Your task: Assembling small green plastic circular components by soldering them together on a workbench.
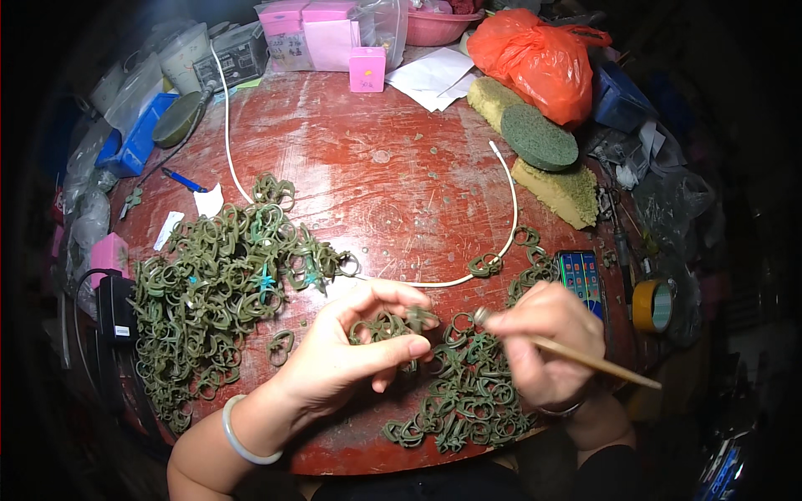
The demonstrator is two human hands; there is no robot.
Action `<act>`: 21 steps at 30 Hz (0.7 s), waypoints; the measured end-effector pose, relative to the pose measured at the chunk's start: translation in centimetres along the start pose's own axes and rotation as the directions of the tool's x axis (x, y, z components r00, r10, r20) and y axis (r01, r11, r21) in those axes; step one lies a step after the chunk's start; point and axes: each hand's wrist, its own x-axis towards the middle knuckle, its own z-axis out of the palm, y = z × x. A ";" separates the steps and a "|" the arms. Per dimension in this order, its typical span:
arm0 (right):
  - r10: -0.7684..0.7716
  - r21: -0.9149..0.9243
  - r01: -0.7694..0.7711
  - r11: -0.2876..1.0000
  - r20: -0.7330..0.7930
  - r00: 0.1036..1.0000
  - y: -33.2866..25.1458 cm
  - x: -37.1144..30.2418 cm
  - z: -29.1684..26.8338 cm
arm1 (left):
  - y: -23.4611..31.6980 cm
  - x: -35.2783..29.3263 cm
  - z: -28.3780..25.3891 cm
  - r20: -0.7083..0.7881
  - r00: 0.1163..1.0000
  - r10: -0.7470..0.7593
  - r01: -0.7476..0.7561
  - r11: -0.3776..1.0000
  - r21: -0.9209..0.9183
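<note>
My left hand is cupped around several dark green rings, thumb and fingers closed over them. One of these rings stands up at the fingertips. Close to its right, my right hand grips a thin wooden-handled tool, its handle slanting down to the right. At the right fingertips is a small greyish tip, blurred, and I cannot tell whether it belongs to the tool or is a ring. Beneath the right hand lies a loose pile of similar green rings. A larger heap of them spreads to the left.
A white cable curves across the red table. On the right lie a phone, yellow tape and sponge-like pads. A red plastic bag, pink boxes and a blue tray stand farther back.
</note>
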 end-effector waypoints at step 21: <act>-0.293 -0.091 0.315 0.945 0.192 0.937 0.6 0.5 1.3 | 0.3 0.0 -0.1 0.163 0.960 -0.227 0.250 0.958 -0.138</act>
